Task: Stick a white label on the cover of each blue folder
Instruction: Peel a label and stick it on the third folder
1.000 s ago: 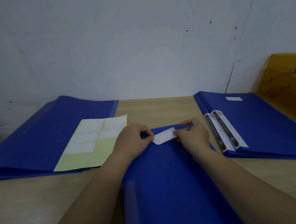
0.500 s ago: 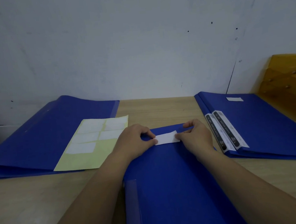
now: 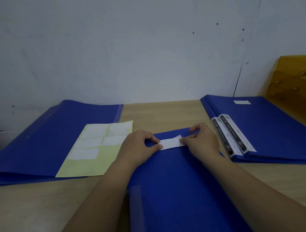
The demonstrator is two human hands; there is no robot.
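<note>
A blue folder [image 3: 176,192] lies in front of me on the wooden table. A white label [image 3: 170,142] lies across its far end, nearly flat, its far right corner slightly lifted. My left hand [image 3: 139,148] pinches the label's left end with curled fingers. My right hand [image 3: 200,141] pinches its right end. On the left, a yellow label sheet [image 3: 89,163] with several white labels rests on a stack of blue folders [image 3: 39,143]. On the right, another stack of blue folders [image 3: 273,132] carries a white label [image 3: 241,102] on its top cover.
The wall stands close behind the table [image 3: 27,217]. A wooden piece of furniture [image 3: 298,83] stands at the far right. Two black-and-white spine strips [image 3: 232,136] run along the left edge of the right stack.
The label was held curved above the folder; both hands have lowered it and it now lies almost flat against the cover.
</note>
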